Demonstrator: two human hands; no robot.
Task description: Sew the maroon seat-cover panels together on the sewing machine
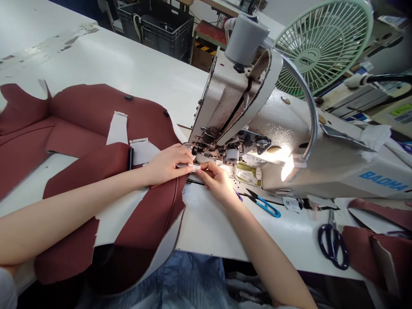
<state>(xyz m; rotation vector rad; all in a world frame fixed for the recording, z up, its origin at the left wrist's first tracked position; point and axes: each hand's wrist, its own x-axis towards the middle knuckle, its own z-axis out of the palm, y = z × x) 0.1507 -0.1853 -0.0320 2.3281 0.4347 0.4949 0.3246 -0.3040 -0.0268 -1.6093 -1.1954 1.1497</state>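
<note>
Maroon leather-like panels [90, 103], sewn together and backed in pale grey, spread over the white table left of the sewing machine [244, 98]. My left hand [170, 164] rests on the panel's edge beside the needle area, its fingers pinching one end of a small white tag [194, 168]. From the other side, my right hand [214, 178] pinches the same tag between thumb and fingertips. Both hands are close together just in front of the presser foot, which is partly hidden. White fabric tabs [143, 151] lie on the panels near my left hand.
Blue thread snips [264, 204] lie right of my right hand, with dark-handled scissors [333, 244] farther right. More maroon pieces [363, 249] lie at the right edge. Behind the machine stands a green fan [325, 47]. A grey crate [157, 30] sits beyond the table.
</note>
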